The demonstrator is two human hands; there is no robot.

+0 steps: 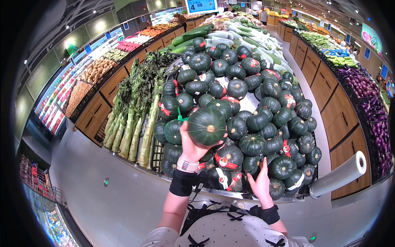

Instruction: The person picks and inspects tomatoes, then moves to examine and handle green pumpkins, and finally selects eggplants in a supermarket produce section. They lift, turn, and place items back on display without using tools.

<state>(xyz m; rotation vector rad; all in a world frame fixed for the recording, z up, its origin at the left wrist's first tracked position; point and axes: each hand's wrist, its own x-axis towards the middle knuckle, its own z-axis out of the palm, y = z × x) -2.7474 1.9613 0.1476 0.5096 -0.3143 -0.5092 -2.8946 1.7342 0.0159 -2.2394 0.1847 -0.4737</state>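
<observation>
A round dark green kabocha squash [207,126] rests in my left hand [192,149], which cups it from below, its pale stem scar facing me. Near the front edge of the heap, my right hand [261,182] holds nothing; its thumb and fingers are apart beside a squash [252,164]. Whether the fingertips touch that squash I cannot tell. Under and beyond both hands lies a large pile of kabocha squashes [252,144], several with red paper bands [226,162]. Left of the held squash, another sits in green netting with a green tag [173,132].
Long leafy celtuce stems [135,123] lie left of the pile. Netted gourds [220,38] and green winter melons [193,35] are behind it. A roll of plastic bags [339,174] juts out at the front right. Eggplants [359,83] fill a stand across the right aisle.
</observation>
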